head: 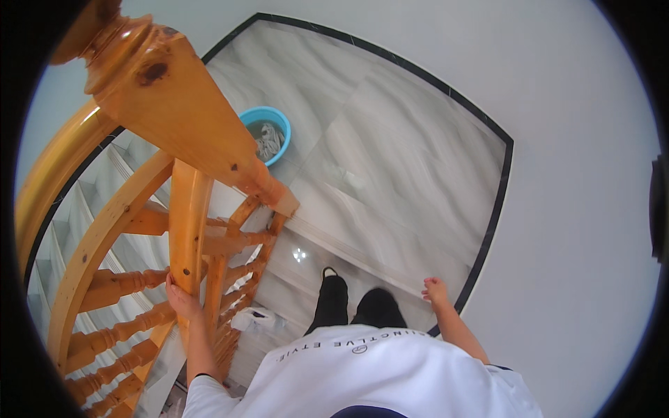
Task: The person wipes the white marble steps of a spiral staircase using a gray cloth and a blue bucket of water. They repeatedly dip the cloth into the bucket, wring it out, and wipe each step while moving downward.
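Note:
My left hand (183,303) grips the varnished wooden handrail (189,224) of a staircase, its fingers along the rail's side. Turned wooden balusters (120,282) stand below and beside that hand. My right hand (435,291) hangs free at my side near the wall, holding nothing visible, with its fingers loosely bent and a little apart. A thick wooden newel post (183,115) rises at the rail's upper end. Beyond it on the landing stands a light blue plastic basin (286,137) with a wet grey cloth (269,141) in water; the post hides part of its rim.
Before me, a marble-look tiled landing (397,151) is edged by a black skirting (486,230) and white walls (564,209). My black-trousered legs are on the steps (298,277) below it. A whitish plastic bag (256,318) lies near the balusters. More steps (78,204) show at left.

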`<action>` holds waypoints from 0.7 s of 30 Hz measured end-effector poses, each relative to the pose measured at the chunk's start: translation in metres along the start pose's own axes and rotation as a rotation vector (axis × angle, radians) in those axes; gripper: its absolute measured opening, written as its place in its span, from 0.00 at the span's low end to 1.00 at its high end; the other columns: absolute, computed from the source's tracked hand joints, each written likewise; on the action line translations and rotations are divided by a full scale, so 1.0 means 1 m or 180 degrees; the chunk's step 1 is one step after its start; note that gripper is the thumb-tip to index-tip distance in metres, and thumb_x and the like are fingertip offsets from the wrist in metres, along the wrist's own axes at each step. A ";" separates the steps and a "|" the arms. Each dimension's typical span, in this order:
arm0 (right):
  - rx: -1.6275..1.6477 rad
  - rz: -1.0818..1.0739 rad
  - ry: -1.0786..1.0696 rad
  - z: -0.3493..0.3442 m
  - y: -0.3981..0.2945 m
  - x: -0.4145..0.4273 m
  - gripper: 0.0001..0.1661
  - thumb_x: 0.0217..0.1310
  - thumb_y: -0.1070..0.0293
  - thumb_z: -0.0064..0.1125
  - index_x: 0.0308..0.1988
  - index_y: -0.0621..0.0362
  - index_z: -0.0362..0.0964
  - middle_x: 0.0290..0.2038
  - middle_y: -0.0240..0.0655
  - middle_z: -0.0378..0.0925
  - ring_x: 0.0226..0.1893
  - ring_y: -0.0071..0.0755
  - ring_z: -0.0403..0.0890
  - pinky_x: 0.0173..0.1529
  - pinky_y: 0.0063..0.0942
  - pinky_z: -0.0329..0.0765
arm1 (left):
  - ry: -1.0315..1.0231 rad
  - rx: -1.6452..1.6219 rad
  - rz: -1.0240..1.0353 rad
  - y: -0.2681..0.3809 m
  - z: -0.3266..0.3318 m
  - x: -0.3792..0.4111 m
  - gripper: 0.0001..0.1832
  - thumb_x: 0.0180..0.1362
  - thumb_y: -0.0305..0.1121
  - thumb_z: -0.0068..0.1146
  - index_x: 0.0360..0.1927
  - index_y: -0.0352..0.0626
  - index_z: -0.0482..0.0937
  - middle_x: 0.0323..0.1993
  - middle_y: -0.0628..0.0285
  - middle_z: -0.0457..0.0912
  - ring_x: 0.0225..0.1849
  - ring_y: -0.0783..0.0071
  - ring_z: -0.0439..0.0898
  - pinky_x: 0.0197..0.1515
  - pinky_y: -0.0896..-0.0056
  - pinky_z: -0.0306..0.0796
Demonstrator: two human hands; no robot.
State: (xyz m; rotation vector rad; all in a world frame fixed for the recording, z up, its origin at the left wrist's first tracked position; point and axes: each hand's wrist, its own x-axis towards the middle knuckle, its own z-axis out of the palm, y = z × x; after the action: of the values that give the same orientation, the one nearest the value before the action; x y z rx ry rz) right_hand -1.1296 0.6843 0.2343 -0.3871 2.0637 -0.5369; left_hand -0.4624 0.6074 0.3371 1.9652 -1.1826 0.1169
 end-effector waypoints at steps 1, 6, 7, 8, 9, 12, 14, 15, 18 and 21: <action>-0.0013 0.0081 0.0040 -0.004 -0.002 -0.008 0.11 0.56 0.70 0.48 0.40 0.56 0.72 0.30 0.33 0.74 0.22 0.30 0.78 0.22 0.27 0.74 | -0.0012 0.0017 0.0029 -0.003 -0.001 0.001 0.25 0.67 0.40 0.30 0.51 0.29 0.72 0.48 0.47 0.77 0.50 0.54 0.75 0.55 0.61 0.65; -0.0280 0.0424 0.0380 -0.042 0.025 -0.033 0.09 0.54 0.68 0.51 0.36 0.55 0.75 0.27 0.32 0.75 0.22 0.31 0.79 0.23 0.26 0.73 | -0.0087 -0.0006 0.0036 0.007 -0.005 0.007 0.25 0.67 0.41 0.32 0.51 0.29 0.72 0.48 0.45 0.76 0.50 0.52 0.74 0.55 0.60 0.66; -0.0232 0.0522 0.0419 -0.049 0.035 -0.032 0.09 0.53 0.67 0.51 0.35 0.54 0.75 0.26 0.32 0.75 0.22 0.32 0.79 0.23 0.26 0.74 | -0.0084 -0.0020 0.0013 0.011 -0.005 0.007 0.25 0.67 0.41 0.32 0.51 0.28 0.72 0.48 0.45 0.76 0.50 0.52 0.74 0.55 0.60 0.66; -0.0184 0.0618 0.0458 -0.054 0.047 -0.035 0.08 0.53 0.67 0.52 0.34 0.54 0.75 0.26 0.32 0.75 0.22 0.32 0.79 0.23 0.27 0.74 | -0.0079 -0.0034 -0.0010 0.014 -0.005 0.007 0.25 0.66 0.41 0.33 0.51 0.28 0.72 0.48 0.44 0.76 0.50 0.51 0.74 0.55 0.60 0.66; -0.0133 0.0714 0.0491 -0.058 0.062 -0.036 0.08 0.52 0.67 0.52 0.34 0.54 0.76 0.25 0.32 0.76 0.22 0.32 0.79 0.23 0.27 0.75 | -0.0090 0.0063 0.0011 0.014 -0.005 0.007 0.25 0.66 0.42 0.32 0.51 0.29 0.72 0.49 0.44 0.75 0.50 0.50 0.74 0.55 0.59 0.66; 0.0464 0.0824 0.0639 -0.063 0.087 -0.044 0.07 0.50 0.73 0.53 0.30 0.64 0.75 0.23 0.38 0.74 0.20 0.33 0.77 0.23 0.27 0.77 | -0.0048 0.0693 0.0237 0.001 -0.007 0.006 0.27 0.66 0.45 0.31 0.53 0.32 0.72 0.50 0.43 0.74 0.51 0.48 0.73 0.55 0.55 0.65; 0.0233 0.0789 0.0385 -0.070 0.101 -0.036 0.07 0.50 0.74 0.53 0.31 0.65 0.74 0.26 0.41 0.75 0.20 0.36 0.77 0.22 0.29 0.79 | 0.0041 0.1515 0.0569 -0.006 -0.008 0.000 0.28 0.66 0.47 0.30 0.53 0.35 0.73 0.51 0.43 0.73 0.52 0.47 0.72 0.55 0.53 0.64; 0.0441 0.1098 0.0393 -0.071 0.098 -0.031 0.08 0.50 0.74 0.53 0.33 0.66 0.74 0.27 0.42 0.75 0.20 0.38 0.77 0.22 0.30 0.79 | 0.0129 0.1698 0.0458 -0.001 -0.010 -0.002 0.28 0.65 0.48 0.29 0.53 0.36 0.73 0.51 0.43 0.73 0.52 0.47 0.71 0.55 0.51 0.64; 0.0481 0.1076 0.0233 -0.084 0.107 0.005 0.10 0.52 0.73 0.54 0.36 0.66 0.72 0.29 0.42 0.76 0.21 0.40 0.79 0.22 0.30 0.78 | 0.0412 0.1557 -0.0207 0.051 0.001 0.000 0.26 0.64 0.48 0.32 0.54 0.41 0.72 0.54 0.45 0.70 0.54 0.46 0.70 0.55 0.47 0.63; 0.0324 0.1217 0.0128 -0.080 0.047 0.031 0.10 0.52 0.68 0.53 0.35 0.62 0.71 0.29 0.40 0.77 0.23 0.41 0.82 0.16 0.28 0.64 | 0.0875 0.2182 -0.0386 0.018 -0.013 -0.023 0.24 0.64 0.46 0.36 0.58 0.45 0.69 0.56 0.48 0.69 0.53 0.46 0.71 0.55 0.49 0.65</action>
State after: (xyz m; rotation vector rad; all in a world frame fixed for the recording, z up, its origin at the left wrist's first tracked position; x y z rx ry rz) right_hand -1.2171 0.7270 0.2252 0.0804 2.0707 -0.4162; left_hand -0.4849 0.6279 0.3462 2.4934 -0.9023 0.7914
